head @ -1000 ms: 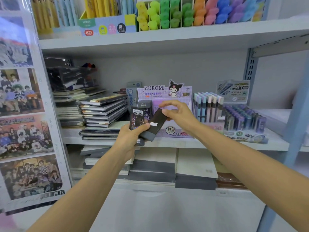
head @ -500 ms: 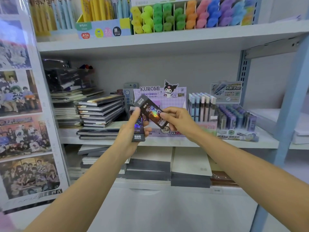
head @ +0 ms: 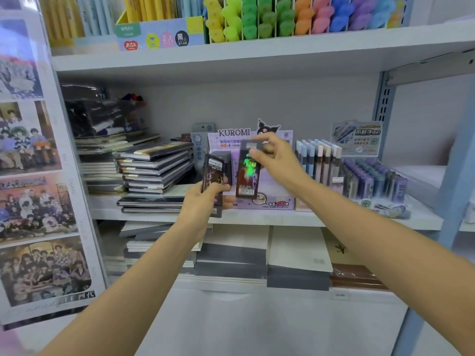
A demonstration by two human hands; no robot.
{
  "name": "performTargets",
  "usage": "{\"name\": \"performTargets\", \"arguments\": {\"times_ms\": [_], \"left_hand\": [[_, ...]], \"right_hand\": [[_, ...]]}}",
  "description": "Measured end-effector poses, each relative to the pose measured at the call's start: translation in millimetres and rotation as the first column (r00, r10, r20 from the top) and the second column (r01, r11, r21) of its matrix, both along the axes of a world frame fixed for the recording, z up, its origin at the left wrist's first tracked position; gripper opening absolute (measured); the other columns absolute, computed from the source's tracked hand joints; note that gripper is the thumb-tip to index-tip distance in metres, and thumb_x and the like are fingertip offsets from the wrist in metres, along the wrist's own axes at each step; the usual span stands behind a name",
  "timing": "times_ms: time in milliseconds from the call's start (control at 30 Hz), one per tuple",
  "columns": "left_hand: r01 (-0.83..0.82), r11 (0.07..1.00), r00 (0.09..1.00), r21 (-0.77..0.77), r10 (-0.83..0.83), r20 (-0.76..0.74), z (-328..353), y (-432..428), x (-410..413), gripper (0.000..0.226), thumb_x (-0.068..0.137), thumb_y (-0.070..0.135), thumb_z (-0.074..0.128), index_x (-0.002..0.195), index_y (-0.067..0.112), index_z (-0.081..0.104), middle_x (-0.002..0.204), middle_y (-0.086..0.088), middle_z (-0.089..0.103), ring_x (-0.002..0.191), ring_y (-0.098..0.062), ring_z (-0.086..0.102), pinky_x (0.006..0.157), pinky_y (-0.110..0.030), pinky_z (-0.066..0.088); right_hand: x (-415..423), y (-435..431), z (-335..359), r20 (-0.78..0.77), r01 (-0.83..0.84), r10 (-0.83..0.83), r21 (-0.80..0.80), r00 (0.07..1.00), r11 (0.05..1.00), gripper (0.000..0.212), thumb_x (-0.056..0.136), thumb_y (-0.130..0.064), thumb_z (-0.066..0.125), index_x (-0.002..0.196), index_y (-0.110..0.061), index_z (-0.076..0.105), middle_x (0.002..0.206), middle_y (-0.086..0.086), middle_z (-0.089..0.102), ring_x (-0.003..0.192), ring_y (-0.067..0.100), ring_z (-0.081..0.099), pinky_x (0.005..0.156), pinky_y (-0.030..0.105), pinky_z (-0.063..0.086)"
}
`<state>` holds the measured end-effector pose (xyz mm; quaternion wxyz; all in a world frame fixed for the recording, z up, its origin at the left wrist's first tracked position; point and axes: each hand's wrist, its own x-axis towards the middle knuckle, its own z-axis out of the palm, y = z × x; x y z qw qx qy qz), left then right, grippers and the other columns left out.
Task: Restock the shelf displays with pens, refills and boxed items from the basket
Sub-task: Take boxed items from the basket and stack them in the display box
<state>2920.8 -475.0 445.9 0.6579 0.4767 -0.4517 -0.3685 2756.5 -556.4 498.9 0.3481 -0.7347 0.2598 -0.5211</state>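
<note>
Two grips to note, head view only. Your R hand (head: 273, 155) has its fingers pinched round the top end of one dark boxed item (head: 247, 176). It holds it upright, directly in front of the Kuromi display (head: 279, 201) and raised off that display's base. Your L hand (head: 203, 201) has its fingers curled round the remaining boxes (head: 215, 173), just left of the Kuromi display and low, over the shelf edge (head: 282, 219).

What's just changed: the single box is now clear of the L-hand pack, w/ a narrow gap btwn them, & its shiny printed face is toward you. My read: one item's been split off & turned right way up, so it's ready to go on the shelf. Nothing's set down yet, though, & I can't tell which slot near the Kuromi display it's meant for.

Vs 0.5 s ago: the box was tilted on a diagonal & overlapping the L-hand pack. Now it's vertical, higher & further right, across the Kuromi display's front.

Vs 1.0 s ago: its plain dark side was showing & it lay across the pack. Your L hand has hardly shifted relative to the Kuromi display. The notebook stack (head: 156, 165) left of it & the pen rack (head: 318, 160) right of it look unchanged.
</note>
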Motion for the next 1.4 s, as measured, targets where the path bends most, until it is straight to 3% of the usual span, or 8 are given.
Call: {"name": "performTargets", "arguments": {"times_ms": [133, 600, 767, 900, 1100, 1200, 1300, 1400], "left_hand": [[-0.113, 0.992, 0.993, -0.058, 0.111, -0.037, -5, -2, 19, 0.016, 0.097, 0.004, 0.051, 0.091, 0.004, 0.066, 0.083, -0.014, 0.071, 0.066, -0.019, 0.07, 0.061, -0.025, 0.058], [-0.086, 0.991, 0.996, -0.101, 0.083, -0.033, -19, 0, 54, 0.012, 0.096, 0.004, 0.057, 0.103, 0.001, 0.065, 0.091, -0.015, 0.075, 0.076, -0.026, 0.072, 0.068, -0.031, 0.059], [-0.067, 0.99, 0.997, -0.122, 0.063, -0.035, -18, -1, 54, 0.016, 0.093, 0.004, 0.06, 0.109, 0.002, 0.063, 0.093, -0.013, 0.075, 0.073, -0.024, 0.073, 0.068, -0.033, 0.06], [-0.052, 0.993, 0.997, -0.109, 0.045, -0.059, -17, 3, 52, 0.02, 0.092, 0.005, 0.063, 0.111, 0.001, 0.059, 0.093, -0.016, 0.074, 0.072, -0.024, 0.072, 0.069, -0.035, 0.061], [0.024, 0.996, 0.999, -0.086, -0.027, -0.033, -14, 10, 44, 0.019, 0.091, 0.006, 0.064, 0.109, 0.002, 0.064, 0.086, -0.015, 0.074, 0.067, -0.022, 0.071, 0.062, -0.026, 0.057], [0.094, 0.994, 0.995, -0.064, -0.096, -0.04, -8, 11, 37, 0.027, 0.088, 0.008, 0.067, 0.114, 0.002, 0.064, 0.084, -0.014, 0.075, 0.067, -0.022, 0.072, 0.064, -0.026, 0.059], [0.14, 0.99, 0.979, -0.03, -0.143, -0.142, 0, 10, 30, 0.032, 0.086, 0.011, 0.069, 0.116, 0.004, 0.061, 0.093, -0.018, 0.074, 0.074, -0.026, 0.072, 0.068, -0.029, 0.06], [0.238, 0.971, 0.95, -0.014, -0.236, -0.202, 6, 11, 23, 0.04, 0.091, 0.037, 0.062, 0.109, 0.002, 0.066, 0.102, -0.022, 0.071, 0.082, -0.027, 0.072, 0.068, -0.028, 0.058]], "right_hand": [[3, -14, 9, 0.061, 0.067, -0.067, 0.01, 0.996, 0.998, 0.017, 0.094, -0.007, 0.058, 0.106, -0.016, 0.05, 0.109, 0.01, 0.069, 0.098, 0.02, 0.068, 0.07, 0.024, 0.056], [59, -27, -6, -0.311, 0.051, -0.129, -0.245, 0.942, 0.968, 0.015, 0.091, -0.011, 0.064, 0.1, -0.015, 0.052, 0.089, 0.009, 0.071, 0.081, 0.024, 0.07, 0.081, 0.044, 0.056], [72, -29, -16, -0.335, 0.112, -0.24, -0.359, 0.911, 0.927, 0.017, 0.087, -0.015, 0.07, 0.103, -0.013, 0.061, 0.095, 0.009, 0.065, 0.078, 0.019, 0.058, 0.072, 0.032, 0.047], [70, -30, -21, -0.297, 0.204, -0.35, -0.426, 0.889, 0.881, 0.032, 0.086, -0.021, 0.071, 0.117, -0.019, 0.065, 0.106, -0.001, 0.047, 0.093, 0.014, 0.05, 0.082, 0.031, 0.047], [52, -5, -18, -0.146, 0.067, -0.125, -0.35, 0.981, 0.934, 0.034, 0.092, -0.013, 0.062, 0.125, -0.019, 0.062, 0.126, 0.001, 0.048, 0.102, 0.009, 0.052, 0.091, 0.033, 0.049], [38, 8, -23, -0.314, -0.129, 0.002, -0.386, 0.949, 0.914, 0.045, 0.086, 0.005, 0.054, 0.122, -0.019, 0.066, 0.137, -0.003, 0.053, 0.124, 0.008, 0.046, 0.097, 0.023, 0.044], [25, 12, -29, -0.42, -0.192, -0.002, -0.419, 0.908, 0.888, 0.034, 0.086, 0.0, 0.065, 0.115, -0.015, 0.071, 0.126, -0.002, 0.064, 0.124, 0.014, 0.048, 0.107, 0.025, 0.035], [14, 13, -33, -0.361, -0.148, -0.006, -0.398, 0.933, 0.906, 0.026, 0.086, -0.011, 0.071, 0.112, -0.012, 0.073, 0.112, -0.003, 0.07, 0.107, 0.008, 0.057, 0.096, 0.021, 0.041]]}}
